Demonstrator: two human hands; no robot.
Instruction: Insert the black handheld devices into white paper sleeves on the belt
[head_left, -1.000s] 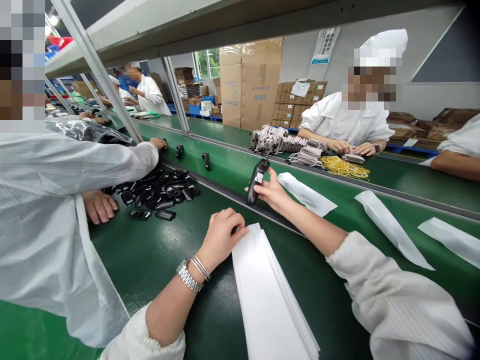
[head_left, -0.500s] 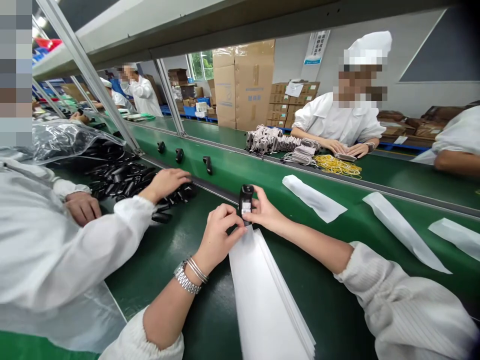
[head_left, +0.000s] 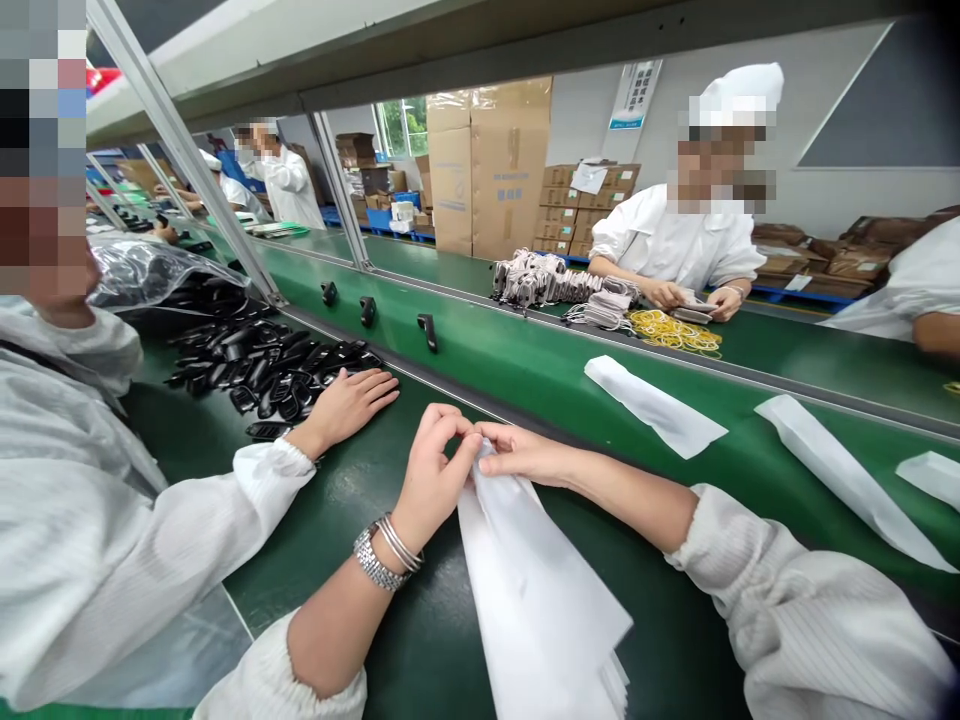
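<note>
Head view, angled down over a dark green conveyor surface (head_left: 420, 640). Closed in a narrow pinch, the left grip (head_left: 435, 475) and the right grip (head_left: 517, 452), fingertips meeting on the gathered top end of a white sleeve (head_left: 510, 560). That end held directly between both grips, the rest of the sleeve draped down toward the frame's bottom edge, over stacked sleeves (head_left: 616, 685). Worn on the left wrist, a silver wristwatch (head_left: 375, 557). Off to the left, a co-worker's hand (head_left: 345, 405) laid flat at the edge of a heap of black plastic fobs (head_left: 262, 370), near a clear plastic bag (head_left: 157, 275). Farther along the belt, a loose white sleeve (head_left: 652, 405); beyond, yellow rubber bands (head_left: 675, 332) and cardboard cartons (head_left: 510, 170).
</note>
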